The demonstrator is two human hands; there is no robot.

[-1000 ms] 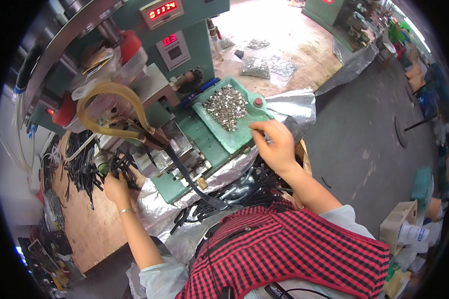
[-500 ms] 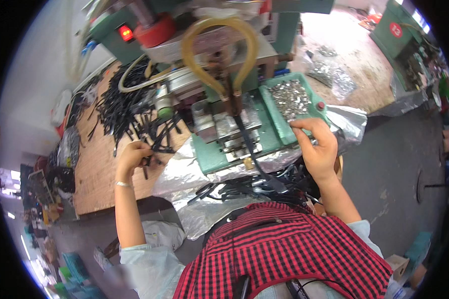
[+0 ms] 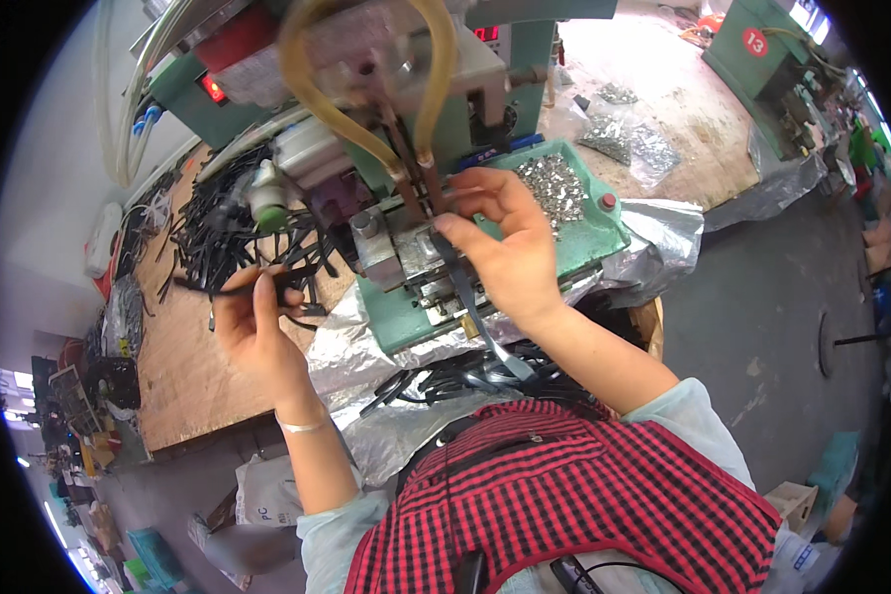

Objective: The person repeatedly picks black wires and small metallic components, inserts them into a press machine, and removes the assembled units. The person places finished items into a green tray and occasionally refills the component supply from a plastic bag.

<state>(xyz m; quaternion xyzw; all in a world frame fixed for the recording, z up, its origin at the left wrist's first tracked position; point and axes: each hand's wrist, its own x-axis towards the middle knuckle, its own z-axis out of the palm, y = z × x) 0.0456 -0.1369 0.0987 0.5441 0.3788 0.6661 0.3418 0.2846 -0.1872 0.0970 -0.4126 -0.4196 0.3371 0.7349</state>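
My left hand [image 3: 260,322] is closed around a thin black strap [image 3: 233,289], held above the wooden table beside the loose pile. At the green machine [image 3: 391,322], my right hand [image 3: 510,243] has thumb and fingers pinched together at the metal fixture [image 3: 411,252], right beside the copper-coloured prongs [image 3: 421,183]. Whatever sits between those fingertips is too small or hidden to make out. Another black strap [image 3: 465,297] runs from the fixture down toward my lap, its upper end next to my right thumb. Behind my right hand a green tray [image 3: 602,230] holds small metal pieces [image 3: 559,188].
A heap of black straps [image 3: 203,238] covers part of the wooden table [image 3: 188,371] at left. More straps [image 3: 436,381] lie on silver foil [image 3: 337,342] before me. Thick yellow hoses [image 3: 312,89] loop above the fixture. Bags of metal pieces [image 3: 604,139] lie behind the tray.
My right hand has moved left from the metal-piece tray to the fixture by the prongs. My left hand has lifted a black strap from the pile. The view has shifted slightly.
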